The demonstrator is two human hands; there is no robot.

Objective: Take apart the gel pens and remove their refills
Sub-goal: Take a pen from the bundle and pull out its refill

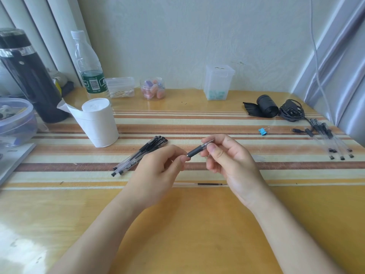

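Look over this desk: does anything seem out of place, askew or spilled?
Nothing is spilled or broken. Minor oddities: the paper roll has a loose tail sticking out leftward, a blue binder clip lies alone on the stripes, and a few specks sit near the round jar.

The glossy honey-yellow wooden table (pixel 197 224) carries a band of cream, tan and red-brown stripes across its middle. The clear-barrelled gel pen (pixel 198 150) has a black rubber grip, the same colours as the bundle of clear pens (pixel 141 155) with black caps. A thin clear refill tube (pixel 205 184) shows black ink (only part-way along). The paper roll (pixel 98 123) is plain white, the small binder clip (pixel 262 131) bright blue, the plastic bottle's label (pixel 92 82) green and white.
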